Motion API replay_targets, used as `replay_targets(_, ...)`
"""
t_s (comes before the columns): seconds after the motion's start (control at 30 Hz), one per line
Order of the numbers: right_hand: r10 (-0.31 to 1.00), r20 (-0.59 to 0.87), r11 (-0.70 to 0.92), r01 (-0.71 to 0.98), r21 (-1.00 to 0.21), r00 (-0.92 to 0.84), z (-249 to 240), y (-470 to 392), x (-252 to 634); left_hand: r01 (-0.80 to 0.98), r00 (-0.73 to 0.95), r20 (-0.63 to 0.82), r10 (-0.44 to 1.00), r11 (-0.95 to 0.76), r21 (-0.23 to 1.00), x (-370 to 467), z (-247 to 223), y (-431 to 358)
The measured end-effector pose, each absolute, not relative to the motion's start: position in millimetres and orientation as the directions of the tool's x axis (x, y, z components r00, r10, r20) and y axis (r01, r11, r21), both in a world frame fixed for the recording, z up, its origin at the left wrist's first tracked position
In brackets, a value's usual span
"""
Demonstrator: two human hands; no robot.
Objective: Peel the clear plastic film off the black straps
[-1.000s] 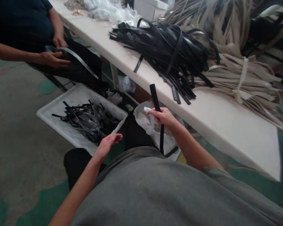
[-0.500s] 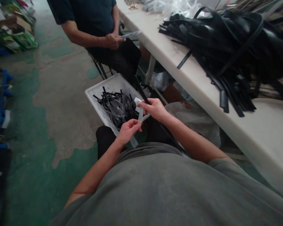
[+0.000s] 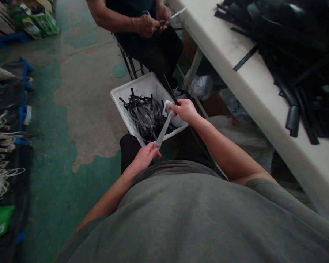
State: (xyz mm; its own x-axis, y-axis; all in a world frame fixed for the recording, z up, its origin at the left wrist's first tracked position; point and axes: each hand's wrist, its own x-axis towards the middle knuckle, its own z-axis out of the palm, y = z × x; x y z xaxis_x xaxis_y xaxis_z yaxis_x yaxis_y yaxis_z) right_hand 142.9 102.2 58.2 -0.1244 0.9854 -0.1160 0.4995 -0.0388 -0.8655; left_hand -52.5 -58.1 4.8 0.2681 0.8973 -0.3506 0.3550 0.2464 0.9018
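My left hand (image 3: 147, 156) is closed, pinching the lower part of a translucent whitish strip (image 3: 163, 132). The strip runs up at a slant to my right hand (image 3: 186, 111), whose fingers are closed on its upper end. A long black strip (image 3: 170, 88) also passes through my right hand, one end pointing up and away, the rest trailing down beside my right forearm. A small white piece (image 3: 166, 106), perhaps paper or film, shows at the right fingertips. Just beyond my hands sits a white bin (image 3: 120, 106) with many black strips (image 3: 142, 115) and clear film pieces inside.
A white table (image 3: 222, 54) runs along the right, bearing a large heap of black strips (image 3: 296, 62). Across the bin sits another person, whose hands (image 3: 150, 25) hold a thin object. Bagged items (image 3: 203, 86) lie under the table; blue pallets (image 3: 23, 106) stand at left.
My hands have moved apart, so a longer stretch of the translucent strip shows between them. The view has shifted left and down. The other person's hands have moved apart slightly.
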Motion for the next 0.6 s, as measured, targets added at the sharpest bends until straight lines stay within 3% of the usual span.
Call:
replay_targets(0.13, 0.980, -0.108, 0.015, 0.601, -0.799, -0.167, 53.5, 107.8, 133.6, 0.640, 0.296, -0.419, 0.859, 0.147, 0.754, -54.9, 8.8, -52.4)
replay_targets(0.27, 0.966, -0.121, 0.055, 0.642, -0.765, -0.227, 48.1, 111.1, 120.2, 0.673, 0.376, -0.455, 0.807, 0.100, 0.733, -53.7, 7.0, -42.9)
replay_targets(0.33, 0.962, -0.113, 0.077, 0.647, -0.758, -0.247, 45.2, 113.0, 115.3, 0.546, 0.379, -0.463, 0.801, 0.210, 0.811, -51.6, 1.9, -39.8)
replay_targets(0.4, 0.962, -0.088, 0.100, 0.633, -0.768, -0.260, 44.0, 113.3, 114.1, 0.293, 0.348, -0.495, 0.796, 0.409, 0.864, -48.5, -3.6, -37.4)
replay_targets(0.5, 0.947, -0.129, 0.070, 0.581, -0.811, -0.294, 48.0, 104.2, 122.4, -0.152, 0.245, -0.562, 0.790, 0.604, 0.782, -44.4, -8.4, -32.9)
replay_targets(0.6, 0.861, -0.288, -0.014, 0.547, -0.837, -0.419, 56.3, 77.4, 141.3, -0.434, 0.160, -0.622, 0.766, 0.621, 0.653, -42.6, -9.1, -25.5)
